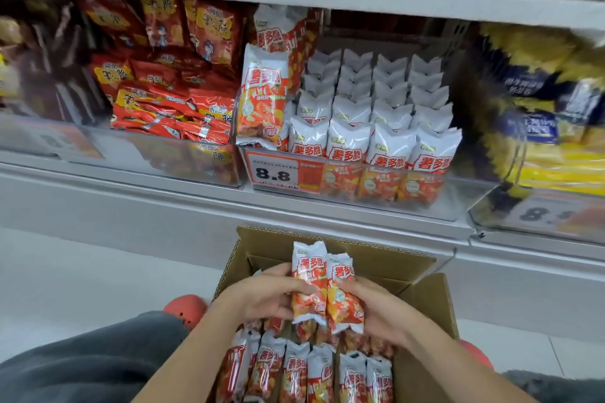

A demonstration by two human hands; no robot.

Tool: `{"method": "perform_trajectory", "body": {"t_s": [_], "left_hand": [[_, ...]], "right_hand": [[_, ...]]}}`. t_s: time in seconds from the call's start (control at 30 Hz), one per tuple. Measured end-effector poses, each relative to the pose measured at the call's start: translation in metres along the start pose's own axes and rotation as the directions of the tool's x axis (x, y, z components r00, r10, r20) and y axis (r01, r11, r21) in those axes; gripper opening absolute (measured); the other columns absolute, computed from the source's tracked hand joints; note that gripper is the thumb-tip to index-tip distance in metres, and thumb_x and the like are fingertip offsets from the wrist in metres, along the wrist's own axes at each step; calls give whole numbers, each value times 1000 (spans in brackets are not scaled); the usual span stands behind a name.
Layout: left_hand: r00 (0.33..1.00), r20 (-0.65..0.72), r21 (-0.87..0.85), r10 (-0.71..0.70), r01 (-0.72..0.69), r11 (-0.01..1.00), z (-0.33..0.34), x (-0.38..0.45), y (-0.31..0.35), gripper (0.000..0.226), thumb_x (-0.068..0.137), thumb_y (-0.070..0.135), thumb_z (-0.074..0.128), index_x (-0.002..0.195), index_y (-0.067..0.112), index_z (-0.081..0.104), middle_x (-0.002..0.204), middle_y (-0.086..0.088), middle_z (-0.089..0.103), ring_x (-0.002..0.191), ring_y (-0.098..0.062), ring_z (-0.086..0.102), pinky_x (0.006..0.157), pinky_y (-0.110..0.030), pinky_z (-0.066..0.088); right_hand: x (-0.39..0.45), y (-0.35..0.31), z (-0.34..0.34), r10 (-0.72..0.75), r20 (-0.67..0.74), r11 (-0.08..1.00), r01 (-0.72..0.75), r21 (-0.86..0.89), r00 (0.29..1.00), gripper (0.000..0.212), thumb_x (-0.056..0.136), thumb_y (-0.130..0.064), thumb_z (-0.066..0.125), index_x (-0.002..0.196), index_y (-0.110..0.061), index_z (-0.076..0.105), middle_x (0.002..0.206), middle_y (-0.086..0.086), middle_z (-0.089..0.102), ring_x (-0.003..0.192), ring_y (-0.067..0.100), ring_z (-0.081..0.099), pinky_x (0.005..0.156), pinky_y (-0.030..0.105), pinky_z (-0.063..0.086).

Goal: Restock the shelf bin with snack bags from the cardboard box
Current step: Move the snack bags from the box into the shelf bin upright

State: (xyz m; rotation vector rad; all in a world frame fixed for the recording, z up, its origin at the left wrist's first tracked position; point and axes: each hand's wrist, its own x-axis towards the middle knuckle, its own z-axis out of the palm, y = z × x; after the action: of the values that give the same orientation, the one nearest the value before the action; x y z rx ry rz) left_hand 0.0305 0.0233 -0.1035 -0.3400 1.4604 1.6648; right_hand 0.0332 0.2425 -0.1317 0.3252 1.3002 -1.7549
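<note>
- Left hand (262, 296) and right hand (376, 307) each curl round one of two white-and-orange snack bags (309, 285), held upright side by side over the open cardboard box (425, 291).
- More such bags in box (294, 370): about six tops show in the near row.
- Clear shelf bin (435, 203) above holds four columns of the same bags; a "8.8" price tag (276, 172) is on its front.
- Red snack packets (170, 101) fill the bin to its left, yellow packets (540, 157) the one on its right.

A shop: stocked shelf bins (347, 193) (price tag (278, 172)).
</note>
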Motion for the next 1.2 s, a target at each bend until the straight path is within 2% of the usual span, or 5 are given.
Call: {"method": "perform_trajectory", "body": {"t_s": [0.37,0.5,0.73,1.0,1.2], "left_hand": [[952,10,392,307,-286,874,63,-101,114,30,86,16,69,114,20,59,97,6,74,83,-7,71,70,-19,56],[867,-75,338,493,-443,830,64,-122,135,57,76,20,78,126,20,52,104,-2,73,92,-17,71,85,-34,55],[773,-215,327,597,-518,790,38,-156,159,44,72,18,78,113,16,62,98,-4,74,82,-19,72,66,-24,54],[723,-329,147,607,-596,789,4,-172,173,39,70,21,72,107,9,66,93,-8,75,74,-17,70,80,-36,55],[732,-349,84,585,-597,798,-11,-166,179,35,75,16,72,108,9,66,98,-8,75,86,-22,70,85,-37,55]], "right_hand": [[-140,-117,36,-409,-13,822,363,-439,912,81,53,-29,85,126,-24,51,116,4,70,104,20,68,83,29,55],[-162,-162,60,-580,-40,780,541,-314,813,40,74,-18,74,110,-12,59,86,6,72,71,18,69,62,26,54],[-125,-235,82,-623,-216,760,516,-394,752,21,90,-22,63,102,-5,64,83,8,73,68,12,69,64,24,57],[-42,-314,88,-751,-383,660,624,-418,538,53,76,-33,79,120,-14,54,110,1,63,92,18,63,76,36,58],[56,-380,4,-776,-286,570,433,-698,561,41,74,-63,61,96,-28,65,109,6,69,102,29,62,93,46,51]]}}
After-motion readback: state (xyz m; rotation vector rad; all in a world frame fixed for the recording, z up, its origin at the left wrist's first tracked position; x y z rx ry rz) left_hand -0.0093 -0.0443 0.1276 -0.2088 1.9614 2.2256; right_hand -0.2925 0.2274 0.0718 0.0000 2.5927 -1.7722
